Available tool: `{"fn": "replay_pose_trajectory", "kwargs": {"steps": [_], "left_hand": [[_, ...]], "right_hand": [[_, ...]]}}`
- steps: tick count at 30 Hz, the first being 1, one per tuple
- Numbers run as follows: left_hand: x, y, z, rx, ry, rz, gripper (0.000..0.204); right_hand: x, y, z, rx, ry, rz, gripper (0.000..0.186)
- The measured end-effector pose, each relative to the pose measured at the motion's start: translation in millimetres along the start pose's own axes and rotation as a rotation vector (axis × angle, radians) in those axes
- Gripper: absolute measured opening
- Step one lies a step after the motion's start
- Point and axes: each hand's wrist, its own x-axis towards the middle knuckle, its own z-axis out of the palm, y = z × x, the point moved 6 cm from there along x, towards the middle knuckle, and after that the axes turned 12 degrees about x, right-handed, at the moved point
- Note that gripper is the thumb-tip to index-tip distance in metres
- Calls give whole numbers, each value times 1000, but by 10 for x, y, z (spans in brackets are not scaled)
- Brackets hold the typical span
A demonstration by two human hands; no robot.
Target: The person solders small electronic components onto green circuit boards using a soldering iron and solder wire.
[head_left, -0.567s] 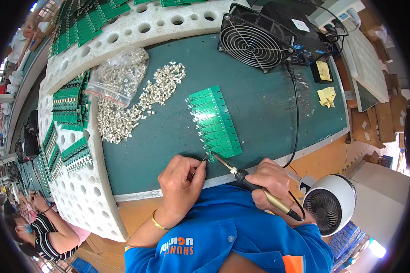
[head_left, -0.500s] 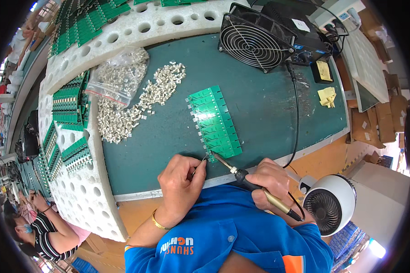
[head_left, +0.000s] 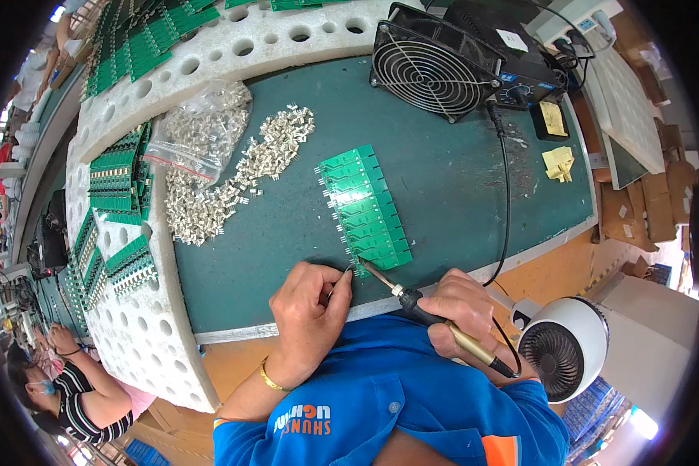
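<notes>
Pins [head_left: 332, 205] line our board [head_left: 369, 208], loose connectors [head_left: 203, 211] left; right hand [head_left: 466, 307] grips the iron [head_left: 416, 304], left hand [head_left: 307, 311] pinches thin wire [head_left: 349, 272], we think.

- A black wire-grilled fan [head_left: 430, 74] at the far side
- A round white fan [head_left: 563, 349] over on the right
- A masked co-worker [head_left: 89, 400] off to the left

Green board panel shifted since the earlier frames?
No. The green board panel shows no visible shift either way, judged against the black fan.
</notes>
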Motion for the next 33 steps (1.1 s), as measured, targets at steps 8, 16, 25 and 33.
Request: {"fn": "replay_pose_trajectory", "kwargs": {"steps": [8,16,25,33], "left_hand": [[-27,-4,-1,-2,-30,19,13],[-30,-8,9,6,-32,20,13],[-18,10,11,16,-45,11,12],[-7,4,16,15,-50,37,12]], "right_hand": [[-4,-20,-1,7,-15,18,27],[-35,-34,0,1,-28,12,28],[-50,-22,-4,-2,-27,13,28],[-49,-32,10,4,-31,11,28]]}}
